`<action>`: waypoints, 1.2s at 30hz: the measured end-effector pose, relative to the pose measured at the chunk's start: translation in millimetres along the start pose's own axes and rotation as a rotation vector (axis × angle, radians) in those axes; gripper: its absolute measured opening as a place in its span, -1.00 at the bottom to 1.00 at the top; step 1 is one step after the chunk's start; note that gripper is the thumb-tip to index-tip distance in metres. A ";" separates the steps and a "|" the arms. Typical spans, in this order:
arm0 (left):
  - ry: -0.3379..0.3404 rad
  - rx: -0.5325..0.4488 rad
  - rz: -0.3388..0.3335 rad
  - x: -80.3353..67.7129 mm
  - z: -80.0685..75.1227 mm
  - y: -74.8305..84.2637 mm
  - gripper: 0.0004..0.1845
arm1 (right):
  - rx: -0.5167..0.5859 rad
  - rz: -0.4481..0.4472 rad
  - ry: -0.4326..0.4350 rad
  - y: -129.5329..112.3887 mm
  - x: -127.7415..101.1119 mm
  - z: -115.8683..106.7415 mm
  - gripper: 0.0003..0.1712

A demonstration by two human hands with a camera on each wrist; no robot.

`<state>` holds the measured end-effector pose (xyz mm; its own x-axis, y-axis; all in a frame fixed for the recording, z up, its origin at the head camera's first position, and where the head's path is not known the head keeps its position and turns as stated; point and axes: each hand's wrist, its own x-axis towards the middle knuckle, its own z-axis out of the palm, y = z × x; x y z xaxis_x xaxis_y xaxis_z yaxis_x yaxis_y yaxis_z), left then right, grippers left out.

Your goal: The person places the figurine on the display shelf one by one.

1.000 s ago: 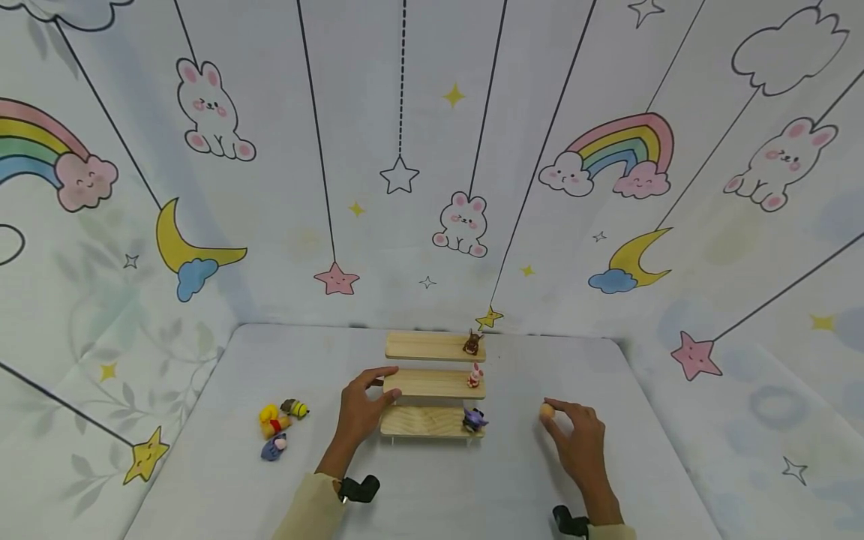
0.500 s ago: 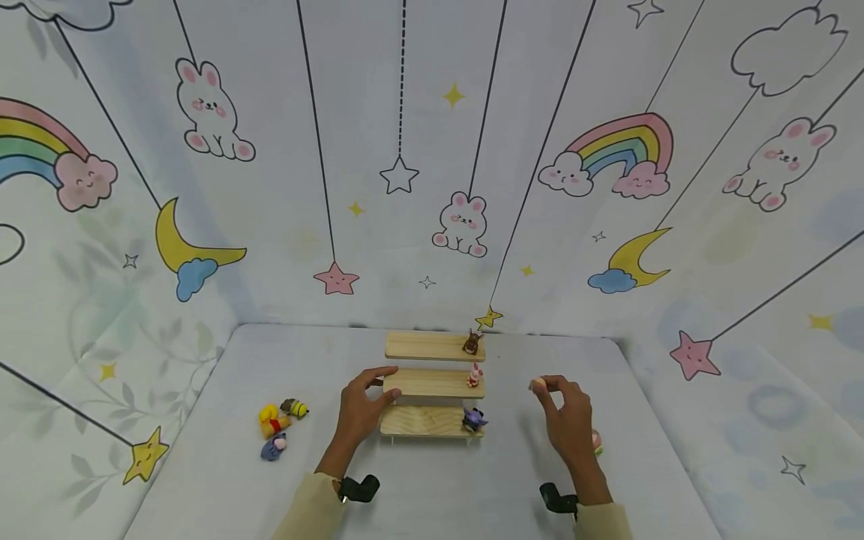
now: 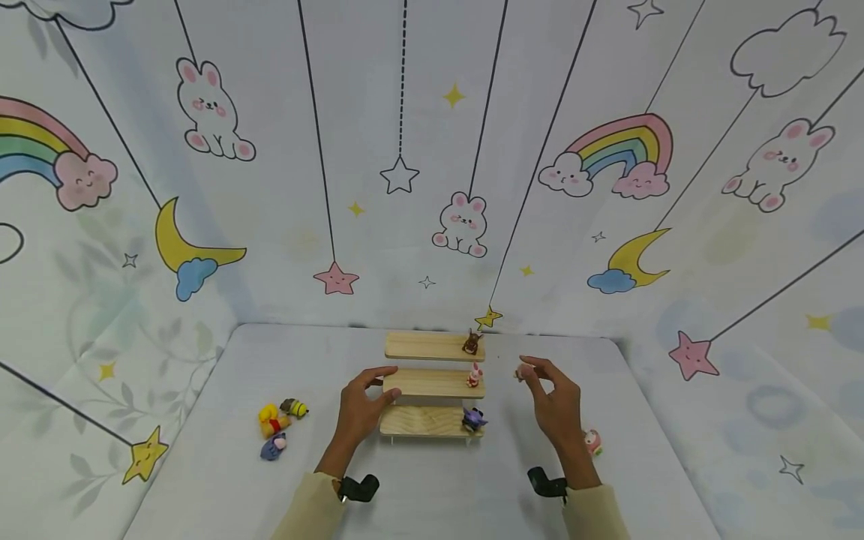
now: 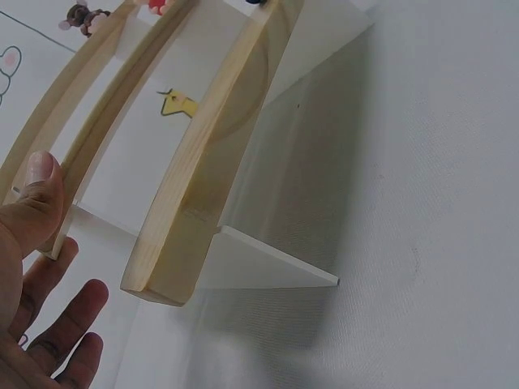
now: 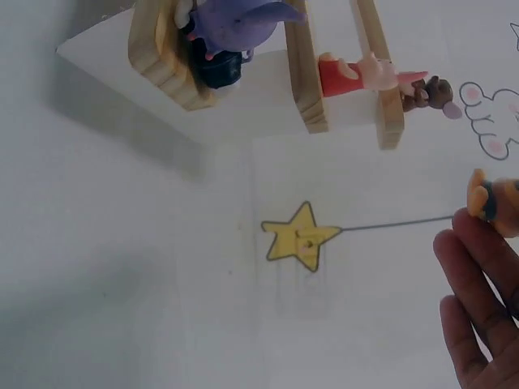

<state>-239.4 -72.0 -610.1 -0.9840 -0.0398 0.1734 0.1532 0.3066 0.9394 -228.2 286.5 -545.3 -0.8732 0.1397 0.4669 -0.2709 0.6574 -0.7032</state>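
Observation:
A three-tier display stand with wooden shelves (image 3: 421, 424) is at the middle of the table. My left hand (image 3: 361, 405) grips the left end of its middle shelf (image 3: 432, 383); in the left wrist view the thumb (image 4: 40, 182) lies on one side of the board and the fingers on the other. My right hand (image 3: 556, 405) pinches a small tan figurine with a blue band (image 5: 489, 201), held up to the right of the stand. At the shelves' right ends sit a brown figurine (image 3: 472, 343), a red-and-white rabbit figurine (image 3: 475, 375) and a purple figurine (image 3: 474, 419).
On the left of the table lie a yellow bear figurine (image 3: 270, 421) in red, a striped bee-like figurine (image 3: 295, 408) and a blue-grey figurine (image 3: 273, 448). A pink-and-green figurine (image 3: 593, 442) is beside my right wrist. A printed cloth wall (image 3: 283, 187) rises behind.
My right hand has moved left and farther from me, toward the stand, carrying the tan figurine. The pink-and-green figurine has come into sight behind it. My left hand stays put.

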 end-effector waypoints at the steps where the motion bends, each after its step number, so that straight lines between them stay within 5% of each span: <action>1: 0.001 0.002 -0.001 0.1 0.0 -0.2 -0.52 | 0.005 -0.005 -0.004 -1.4 0.7 1.2 -0.73; 36: -0.003 0.000 0.006 0.1 -0.4 -0.1 -0.50 | 0.272 -0.045 -0.070 -76.1 44.3 27.4 -0.74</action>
<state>-239.5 -72.3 -610.0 -0.9834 -0.0350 0.1778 0.1588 0.3064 0.9386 -257.3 222.4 -485.8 -0.8812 0.0566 0.4694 -0.4007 0.4375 -0.8050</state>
